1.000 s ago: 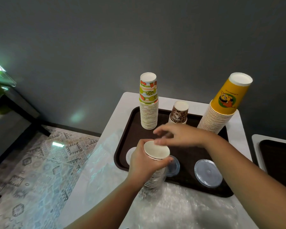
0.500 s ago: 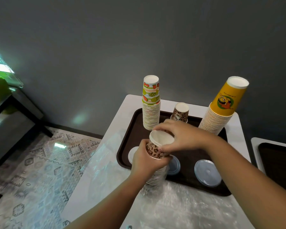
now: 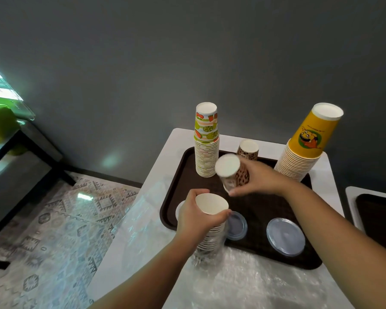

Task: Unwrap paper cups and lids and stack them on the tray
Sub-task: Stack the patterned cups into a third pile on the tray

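Clear wrap [image 3: 210,257] blurs the stack [image 3: 212,230] my left hand [image 3: 196,217] grips at the tray's [image 3: 176,175] near edge; my right hand [image 3: 259,177] pinches a leopard cup [image 3: 234,172] above the tray.

a white table [image 3: 247,293] stands against a dark grey wall [image 3: 187,52]. left of the table a patterned rug [image 3: 54,230] covers the floor. beyond the rug, further left, sits a black-framed bench [image 3: 20,152] with a green cushion [image 3: 0,123].
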Demonstrator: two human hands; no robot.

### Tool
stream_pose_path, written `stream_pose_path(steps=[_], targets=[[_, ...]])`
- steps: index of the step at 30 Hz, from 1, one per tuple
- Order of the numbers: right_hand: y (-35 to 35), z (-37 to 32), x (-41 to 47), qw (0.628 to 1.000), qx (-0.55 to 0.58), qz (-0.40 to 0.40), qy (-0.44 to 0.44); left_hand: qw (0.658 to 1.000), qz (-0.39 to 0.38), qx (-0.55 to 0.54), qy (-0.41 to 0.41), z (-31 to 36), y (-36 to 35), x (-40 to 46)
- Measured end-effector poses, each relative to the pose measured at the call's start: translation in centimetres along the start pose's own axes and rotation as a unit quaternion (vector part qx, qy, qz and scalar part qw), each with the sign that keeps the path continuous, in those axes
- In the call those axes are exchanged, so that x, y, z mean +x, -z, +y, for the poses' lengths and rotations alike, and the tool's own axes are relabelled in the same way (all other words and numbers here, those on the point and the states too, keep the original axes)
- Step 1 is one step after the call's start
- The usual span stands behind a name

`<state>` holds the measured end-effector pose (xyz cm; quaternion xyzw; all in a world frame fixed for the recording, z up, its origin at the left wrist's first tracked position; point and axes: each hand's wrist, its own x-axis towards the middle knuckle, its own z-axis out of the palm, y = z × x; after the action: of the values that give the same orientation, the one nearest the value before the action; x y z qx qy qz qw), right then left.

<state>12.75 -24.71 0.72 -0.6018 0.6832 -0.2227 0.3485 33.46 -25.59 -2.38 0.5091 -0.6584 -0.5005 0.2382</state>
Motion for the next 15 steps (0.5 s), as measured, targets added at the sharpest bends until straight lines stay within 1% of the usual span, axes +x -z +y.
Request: stream_pose_path(steps=[1, 3, 5, 7, 11, 15], targets=[[0.3, -0.1, 0.5, 0.998, 0.029, 0.063, -0.001, 1.0, -0.001, 0.001, 0.001, 0.0, 0.0, 0.1], [0.9, -0.1, 1.8, 0.98, 0.077, 0.185, -0.005, 1.0, -0.003, 0.003, 0.001, -0.1, 0.0, 0.3], [1.7, 0.4, 3.1, 0.959, 0.106, 0.261, -0.026, 1.0, -0.004, 0.007, 0.001, -0.2, 0.0, 0.5], [2.2, 1.5, 4.4, 0.945, 0.128, 0.295, -0.051, 1.0, -0.008, 0.009, 0.002, -0.2, 0.1, 0.7], [2.4, 3.3, 5.8, 0.929, 0.161, 0.319, -0.097, 1.0, -0.011, 0.009, -0.001, -0.3, -0.1, 1.1], [2.1, 4.2, 6.1, 0.918, 0.165, 0.348, -0.094, 1.0, -0.017, 0.014, -0.003, -0.3, -0.1, 1.2]])
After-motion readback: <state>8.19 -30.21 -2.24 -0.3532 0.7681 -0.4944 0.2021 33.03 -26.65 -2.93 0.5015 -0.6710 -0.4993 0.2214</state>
